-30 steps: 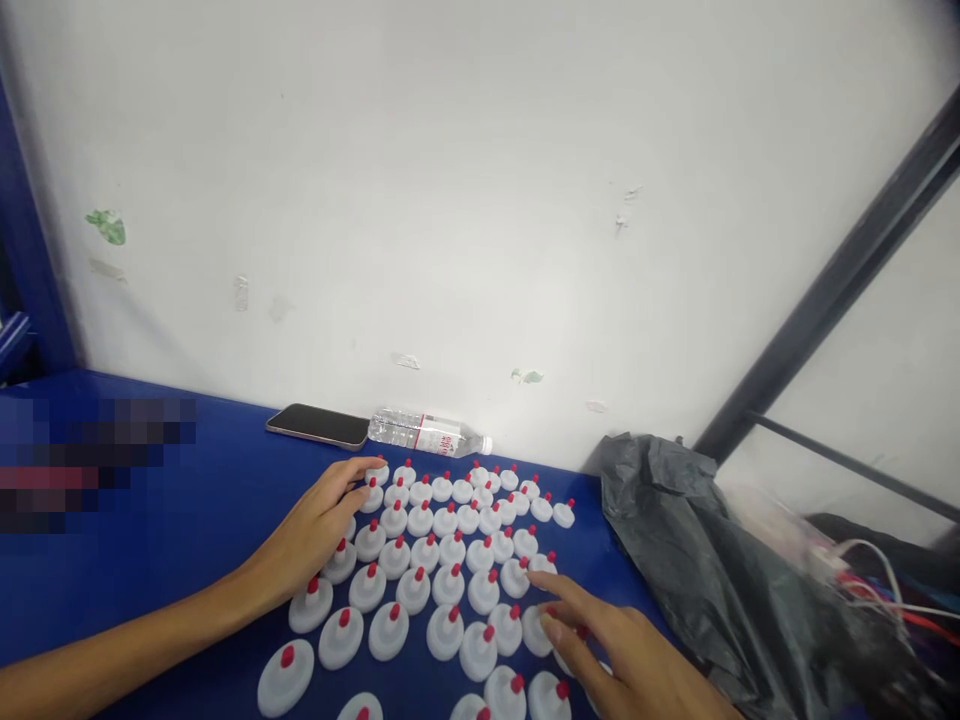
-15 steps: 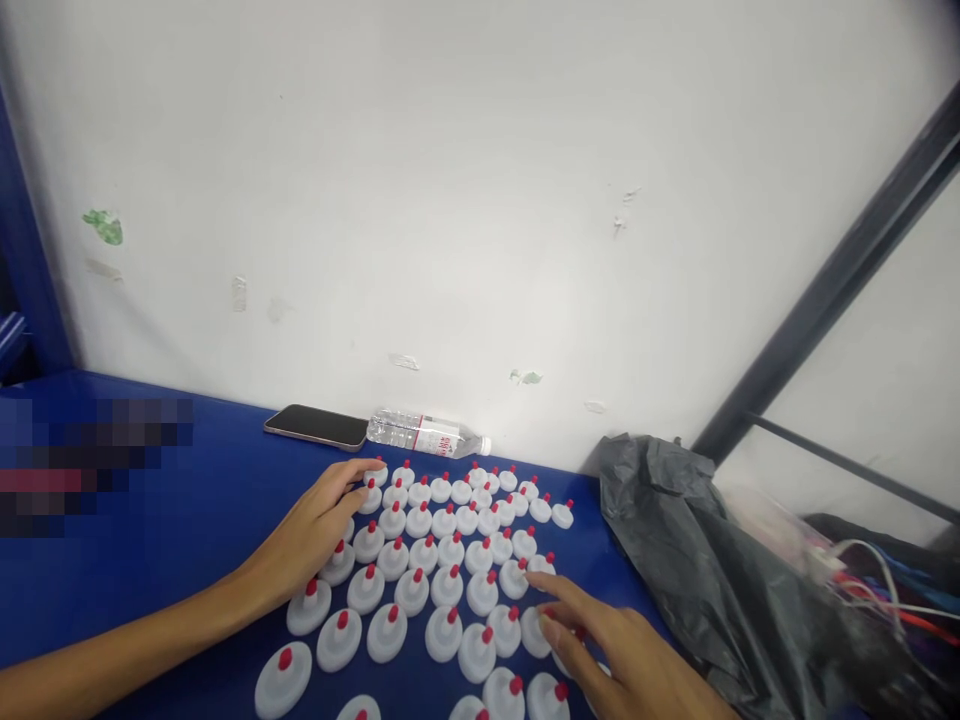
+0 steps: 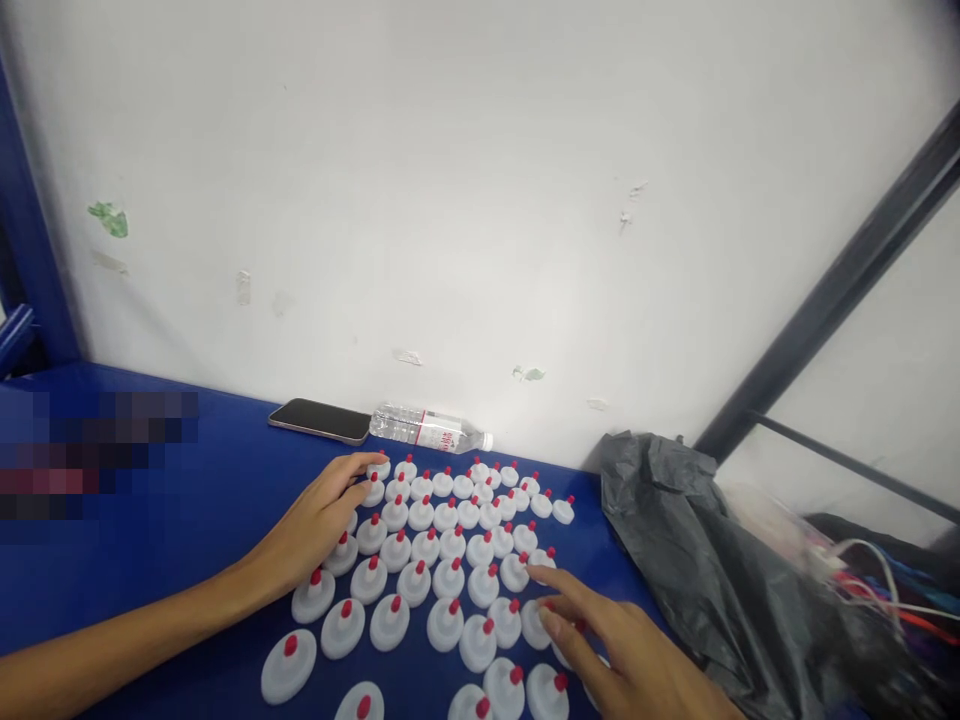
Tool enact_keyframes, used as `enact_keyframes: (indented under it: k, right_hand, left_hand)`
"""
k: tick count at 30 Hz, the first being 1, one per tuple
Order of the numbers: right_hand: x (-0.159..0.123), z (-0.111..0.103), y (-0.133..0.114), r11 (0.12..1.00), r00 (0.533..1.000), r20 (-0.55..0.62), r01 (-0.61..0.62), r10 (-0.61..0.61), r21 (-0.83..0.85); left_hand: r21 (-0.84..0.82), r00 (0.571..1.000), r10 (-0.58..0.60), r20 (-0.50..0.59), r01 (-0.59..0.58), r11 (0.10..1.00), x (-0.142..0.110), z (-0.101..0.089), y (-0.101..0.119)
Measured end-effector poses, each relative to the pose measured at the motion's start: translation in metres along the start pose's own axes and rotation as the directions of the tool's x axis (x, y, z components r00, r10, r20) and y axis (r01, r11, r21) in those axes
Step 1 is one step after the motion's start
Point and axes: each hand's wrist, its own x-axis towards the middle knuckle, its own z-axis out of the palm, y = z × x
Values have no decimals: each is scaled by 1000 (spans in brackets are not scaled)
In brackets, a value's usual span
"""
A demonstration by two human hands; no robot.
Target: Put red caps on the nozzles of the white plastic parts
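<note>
Several white round caps with red tips (image 3: 448, 578) stand upright in uneven rows on the blue table (image 3: 202, 430). My left hand (image 3: 334, 500) lies along the left edge of the group, fingers stretched forward; its fingertips are at a cap (image 3: 381, 466) in the far left corner and partly cover the caps beside it. On the right side, my right hand (image 3: 626, 650) hovers low with thumb and index finger apart. That index fingertip is close to the red tip of one cap (image 3: 515, 571), and the thumb is by another cap (image 3: 534, 625). Some caps are hidden under this hand.
A phone (image 3: 319, 420) and a clear bottle with a label (image 3: 439, 428) lie along the white wall (image 3: 465, 200). To the right is a dark plastic bag (image 3: 675, 540), with cables (image 3: 892, 590) beyond it. A dark metal bar (image 3: 817, 300) slants up the right side.
The view has shifted slightly. Both hands keep nearly the same place and pose over the caps, and no cap has visibly moved.
</note>
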Motion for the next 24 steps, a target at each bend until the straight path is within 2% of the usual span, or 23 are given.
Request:
enact_keyframes:
  k: [14, 24]
  right_hand:
    - [-3, 1, -2, 1000, 998, -64, 18, -20, -25]
    - [-2, 2, 2, 1000, 999, -47, -2, 3, 17]
  left_hand:
    - [-3, 1000, 1, 2, -1, 1000, 1, 1, -5]
    - [-5, 1000, 9, 4, -9, 1000, 0, 0, -2]
